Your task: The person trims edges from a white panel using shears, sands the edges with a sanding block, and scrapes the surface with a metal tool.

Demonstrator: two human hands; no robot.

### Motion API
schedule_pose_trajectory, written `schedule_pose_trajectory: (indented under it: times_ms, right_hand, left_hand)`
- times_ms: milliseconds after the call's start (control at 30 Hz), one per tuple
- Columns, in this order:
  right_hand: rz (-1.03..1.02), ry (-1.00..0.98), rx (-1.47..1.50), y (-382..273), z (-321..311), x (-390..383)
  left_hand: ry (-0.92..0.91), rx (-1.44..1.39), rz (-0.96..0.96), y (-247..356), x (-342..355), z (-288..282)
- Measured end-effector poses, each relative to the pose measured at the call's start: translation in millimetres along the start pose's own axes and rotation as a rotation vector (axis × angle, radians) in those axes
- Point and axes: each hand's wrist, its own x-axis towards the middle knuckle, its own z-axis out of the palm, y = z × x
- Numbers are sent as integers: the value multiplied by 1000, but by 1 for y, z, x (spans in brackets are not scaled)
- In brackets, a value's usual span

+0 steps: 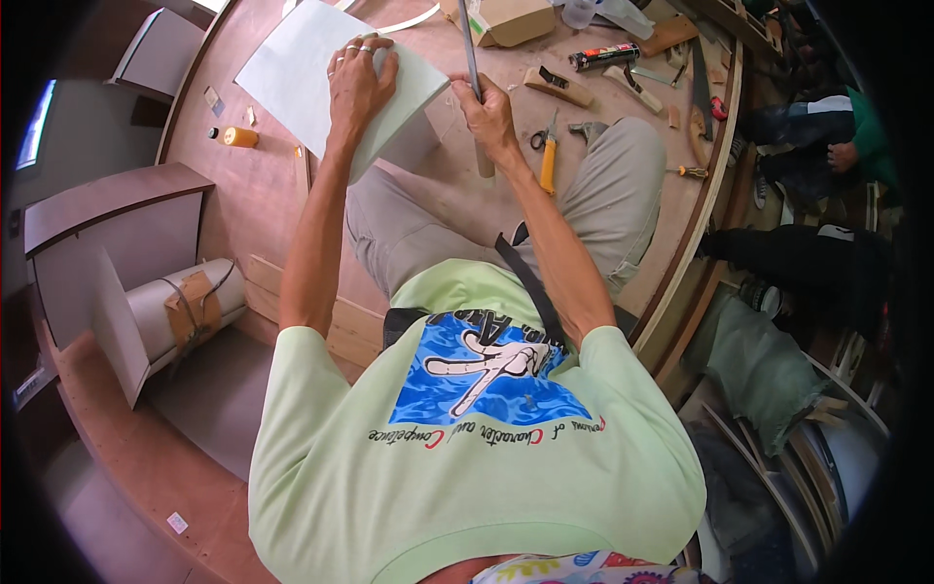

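My left hand (362, 86) lies on top of a white-faced box-like panel piece (282, 73), its fingers a little bent and apart. My right hand (485, 115) is closed around a long narrow grey metal tool (469, 44), held upright against the piece's right corner. Its exact kind does not show; a tan lower end sticks out below the fist. Between my legs and the right hand lies a yellow-handled tool (549, 161), with a dark-headed hammer (588, 129) beside my right knee.
A wooden hand plane (558, 86), a dark tube (604, 56), a handsaw (700, 92) and a cardboard box (511, 19) lie farther right. At left are an orange-yellow bottle (241, 137) and a taped white roll (190, 307). Beyond the right edge board (705, 219) other people sit.
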Motion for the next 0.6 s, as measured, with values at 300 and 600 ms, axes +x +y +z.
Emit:
schedule_pose_trajectory:
  times_ms: [300, 600]
  right_hand:
    - [105, -32, -75, 15, -13, -14]
    - [106, -66, -399, -5, -2, -37]
  left_hand:
    - [-14, 12, 3, 4, 0, 0]
    - [-35, 25, -19, 11, 1, -4]
